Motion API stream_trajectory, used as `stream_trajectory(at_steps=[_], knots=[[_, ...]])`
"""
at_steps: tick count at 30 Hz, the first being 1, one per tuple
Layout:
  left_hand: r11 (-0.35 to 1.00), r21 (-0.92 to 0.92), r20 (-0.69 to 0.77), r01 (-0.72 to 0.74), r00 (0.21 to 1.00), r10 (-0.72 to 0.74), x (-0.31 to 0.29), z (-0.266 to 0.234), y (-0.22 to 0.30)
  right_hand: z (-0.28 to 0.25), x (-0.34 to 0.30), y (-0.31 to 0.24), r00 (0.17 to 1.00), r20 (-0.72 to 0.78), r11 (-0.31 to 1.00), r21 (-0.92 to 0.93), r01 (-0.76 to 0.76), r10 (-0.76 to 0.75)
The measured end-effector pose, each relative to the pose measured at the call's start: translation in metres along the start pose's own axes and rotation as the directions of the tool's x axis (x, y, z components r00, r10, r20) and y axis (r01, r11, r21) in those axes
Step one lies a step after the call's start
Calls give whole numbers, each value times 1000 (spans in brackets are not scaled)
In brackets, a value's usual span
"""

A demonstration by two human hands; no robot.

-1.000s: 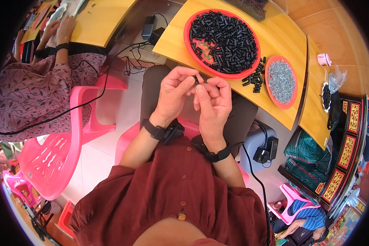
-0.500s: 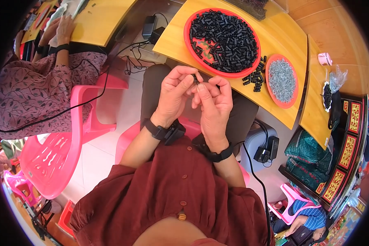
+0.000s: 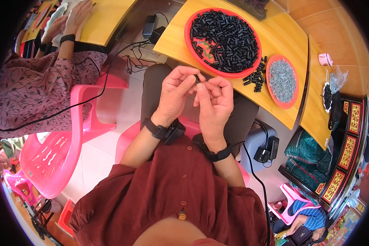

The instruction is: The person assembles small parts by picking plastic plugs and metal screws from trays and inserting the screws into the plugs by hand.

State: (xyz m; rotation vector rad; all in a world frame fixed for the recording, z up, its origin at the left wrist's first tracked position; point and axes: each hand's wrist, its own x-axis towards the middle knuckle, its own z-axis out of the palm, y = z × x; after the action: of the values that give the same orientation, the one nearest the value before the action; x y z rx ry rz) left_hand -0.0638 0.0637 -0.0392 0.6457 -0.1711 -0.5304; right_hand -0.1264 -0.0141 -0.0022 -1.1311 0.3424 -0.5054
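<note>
Pinching a small black part (image 3: 197,78) between my left hand (image 3: 175,95) and right hand (image 3: 214,102), fingertips pressed together, frame centre.

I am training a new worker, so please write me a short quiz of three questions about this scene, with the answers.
1. True or false: both hands, the left hand and the right hand, meet at one small black part.
2. Which tray lies nearer the hands? A. the big red tray of black parts B. the small tray of silver parts
3. Fill in: the loose black parts on the table lie ______ the two trays.

Key:
1. True
2. A
3. between
</note>
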Motion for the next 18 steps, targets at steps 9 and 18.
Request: stream_trajectory(at_steps=[9,18], knots=[[985,138,57,-105,994,98,-3,-4,-2,2,-5,3,996,-6,993,-75,88,-88],[991,93,85,-98,992,90,-3,-2,0,-3,-2,-1,994,12,958,263,-112,113]])
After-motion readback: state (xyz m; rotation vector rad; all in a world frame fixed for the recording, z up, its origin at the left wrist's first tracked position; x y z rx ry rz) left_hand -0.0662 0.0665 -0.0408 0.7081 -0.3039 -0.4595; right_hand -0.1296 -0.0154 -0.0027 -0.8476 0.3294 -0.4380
